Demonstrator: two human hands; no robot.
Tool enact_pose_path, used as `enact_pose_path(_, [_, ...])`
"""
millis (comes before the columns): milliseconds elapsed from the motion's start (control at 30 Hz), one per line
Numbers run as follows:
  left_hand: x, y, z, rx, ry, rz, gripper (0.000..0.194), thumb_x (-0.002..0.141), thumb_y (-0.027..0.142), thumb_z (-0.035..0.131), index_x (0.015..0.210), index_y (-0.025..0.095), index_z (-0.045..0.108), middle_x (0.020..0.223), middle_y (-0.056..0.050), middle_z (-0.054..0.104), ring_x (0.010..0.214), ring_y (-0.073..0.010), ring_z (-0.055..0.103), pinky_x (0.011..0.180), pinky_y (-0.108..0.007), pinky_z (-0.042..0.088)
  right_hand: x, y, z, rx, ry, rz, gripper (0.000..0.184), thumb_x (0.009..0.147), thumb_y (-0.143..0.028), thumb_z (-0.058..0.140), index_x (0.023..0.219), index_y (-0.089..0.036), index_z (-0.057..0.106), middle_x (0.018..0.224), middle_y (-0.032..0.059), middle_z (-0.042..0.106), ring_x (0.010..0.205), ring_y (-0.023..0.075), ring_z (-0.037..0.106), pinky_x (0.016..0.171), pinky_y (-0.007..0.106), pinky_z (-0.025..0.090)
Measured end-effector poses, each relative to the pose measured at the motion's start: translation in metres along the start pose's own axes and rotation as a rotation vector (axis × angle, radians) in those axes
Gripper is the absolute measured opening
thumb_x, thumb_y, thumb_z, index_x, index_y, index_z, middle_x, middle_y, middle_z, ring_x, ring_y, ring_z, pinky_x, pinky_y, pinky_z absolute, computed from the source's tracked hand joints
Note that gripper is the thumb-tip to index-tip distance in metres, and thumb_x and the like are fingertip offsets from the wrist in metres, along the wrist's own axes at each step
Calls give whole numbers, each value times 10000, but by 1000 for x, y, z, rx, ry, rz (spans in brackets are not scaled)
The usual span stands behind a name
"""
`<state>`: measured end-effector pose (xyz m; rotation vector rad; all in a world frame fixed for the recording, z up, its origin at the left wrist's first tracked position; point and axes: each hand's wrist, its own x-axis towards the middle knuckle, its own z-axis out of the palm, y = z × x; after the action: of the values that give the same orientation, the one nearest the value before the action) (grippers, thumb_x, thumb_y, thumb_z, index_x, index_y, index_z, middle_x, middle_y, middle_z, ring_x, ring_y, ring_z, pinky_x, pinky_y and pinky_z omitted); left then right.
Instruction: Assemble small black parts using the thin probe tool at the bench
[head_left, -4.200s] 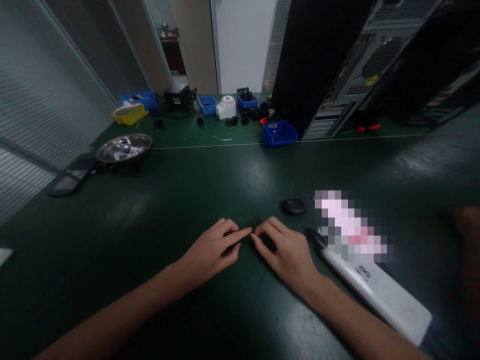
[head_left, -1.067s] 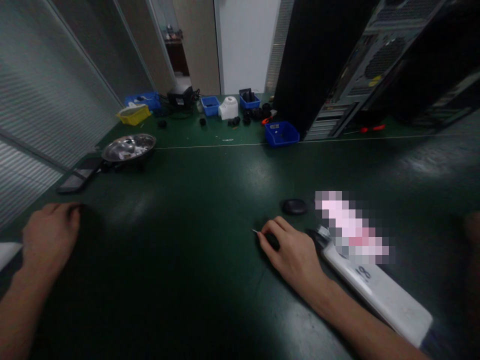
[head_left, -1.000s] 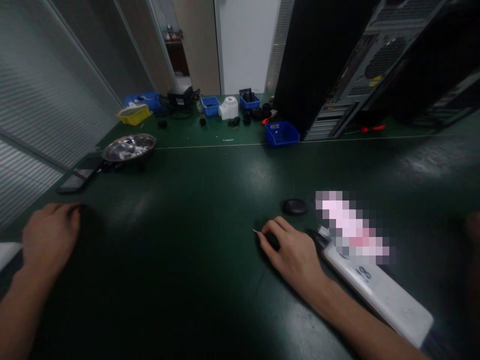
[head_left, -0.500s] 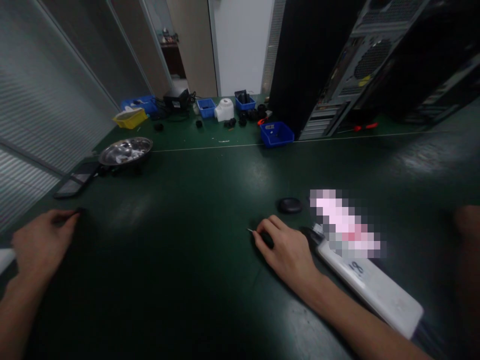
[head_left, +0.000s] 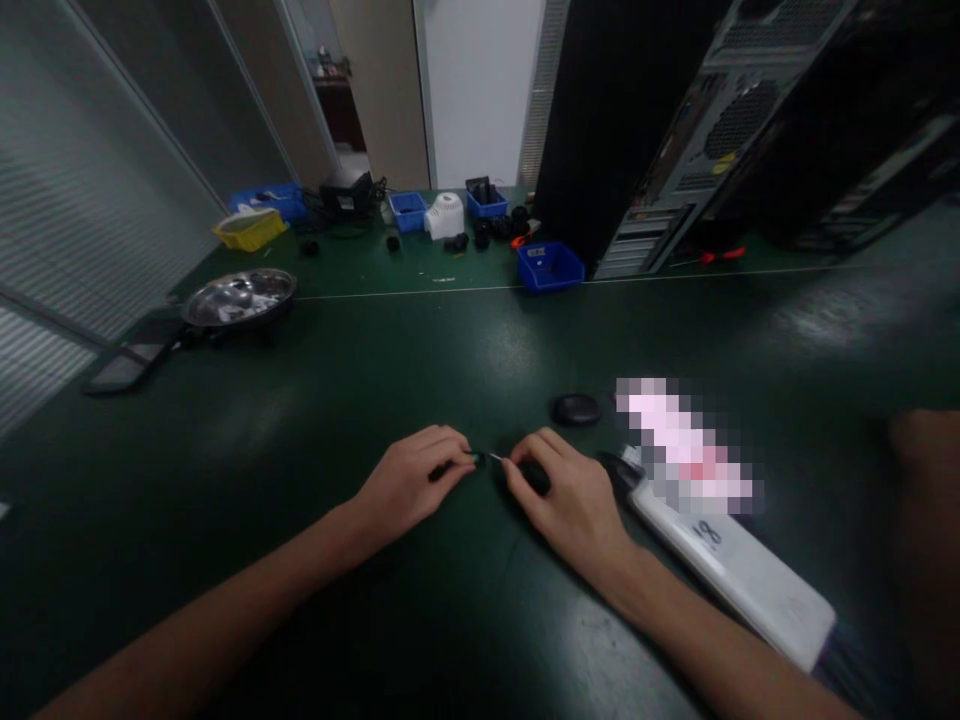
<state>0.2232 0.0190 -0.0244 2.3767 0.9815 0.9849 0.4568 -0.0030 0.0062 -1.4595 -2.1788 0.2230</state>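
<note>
Near the middle of the green table, my left hand [head_left: 418, 472] pinches a small dark piece [head_left: 480, 459] between thumb and fingertips; its kind is too small to make out. Facing it from the right, my right hand [head_left: 571, 490] is closed in a pinch on a thin pin-like piece [head_left: 495, 457], whose pale tip points left at the dark piece. A narrow gap shows between the two. Just beyond my right hand lies a dark rounded object [head_left: 576, 409] like a computer mouse.
Right of my right arm lies a white power strip [head_left: 750, 570] marked 18, beside a blurred-out patch. A metal bowl [head_left: 240, 297] stands at the left, a blue bin [head_left: 550, 268] at the back. Another person's arm [head_left: 930, 500] shows at the right edge.
My left hand has come from the far left to the middle, carrying the small dark piece up to my right hand. The right hand stays almost in place.
</note>
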Motion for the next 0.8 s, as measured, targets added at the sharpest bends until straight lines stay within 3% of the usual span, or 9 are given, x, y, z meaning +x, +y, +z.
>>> enact_pose_path(233, [-3,-3,0,-15,19,18,125,995,228,591,1045,188,698,1072,-24,717,1028,-157,620,915,-320,517,0,-3,1,55,-28,-51,147,997,-326,567,906,-231,632,927,0,644,775,153,629,685,281,426])
enact_pose_path(400, [-4,-6,0,-36,38,65,237,996,204,585,1214,191,678,1128,-20,735,1046,-133,649,944,-296,536,1,-2,3,89,-35,-80,142,998,-315,562,907,-226,626,924,5,641,759,145,619,661,269,416])
enact_pose_path(533, [-7,-10,2,-59,17,154,237,999,160,565,1194,176,699,1192,-26,732,1104,-130,645,980,-287,535,0,-2,4,128,-54,-118,150,1014,-320,539,931,-225,622,928,9,637,752,136,610,624,249,410])
enact_pose_path(800, [-7,-10,3,-66,-4,159,255,1006,173,554,1211,187,705,1193,-48,720,1091,-151,632,951,-310,536,-2,-2,8,79,-52,-166,125,1017,-290,541,950,-218,617,938,16,633,754,133,619,637,252,424])
